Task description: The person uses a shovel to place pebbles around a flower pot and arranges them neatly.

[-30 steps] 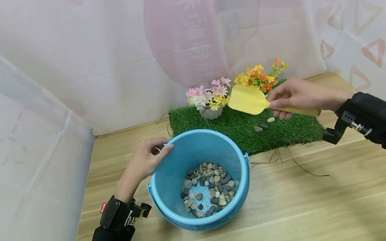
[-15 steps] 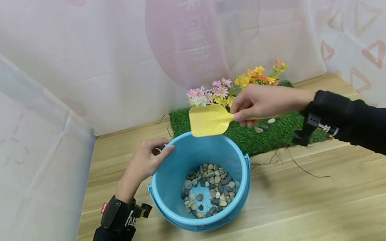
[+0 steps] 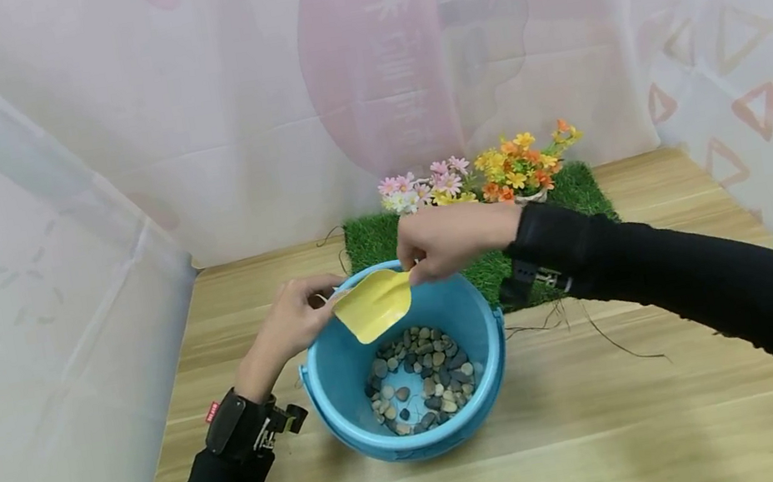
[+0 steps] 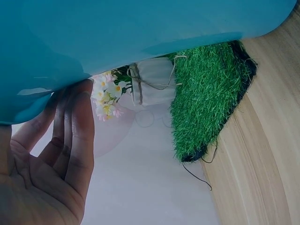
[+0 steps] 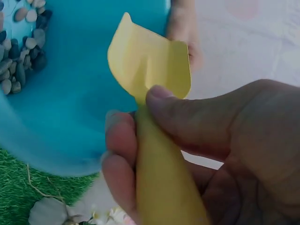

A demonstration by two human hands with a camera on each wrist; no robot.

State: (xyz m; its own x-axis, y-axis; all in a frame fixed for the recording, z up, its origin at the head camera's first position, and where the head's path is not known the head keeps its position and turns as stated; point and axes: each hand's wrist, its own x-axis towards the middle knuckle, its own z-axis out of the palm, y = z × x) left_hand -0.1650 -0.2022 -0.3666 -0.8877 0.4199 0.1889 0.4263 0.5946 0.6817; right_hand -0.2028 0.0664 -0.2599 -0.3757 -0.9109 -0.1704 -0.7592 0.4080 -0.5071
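A blue bucket (image 3: 340, 396) stands on the wooden table, with grey and tan pebbles (image 3: 445, 373) on its floor. My left hand (image 3: 291, 323) holds its left rim; in the left wrist view the fingers (image 4: 80, 126) lie against the outer wall. My right hand (image 3: 443, 239) grips a small yellow shovel (image 3: 376, 307) by its handle, thumb on top in the right wrist view. The blade is over the bucket's far left part, tilted downward, close to the left hand. No pebbles show on the blade (image 5: 150, 58). The sleeve hides part of the grass.
Behind the bucket lies an artificial grass mat (image 3: 371, 242). On it stand pink and white flowers (image 3: 416, 190) and orange and yellow flowers (image 3: 519, 168) in pots. Dark strands (image 3: 624, 351) lie on the table to the right. White printed sheets hang around the back and sides.
My right hand has carried the shovel leftward and nearer from above the grass mat to over the bucket, and its blade has tipped down. The left hand stays on the rim.
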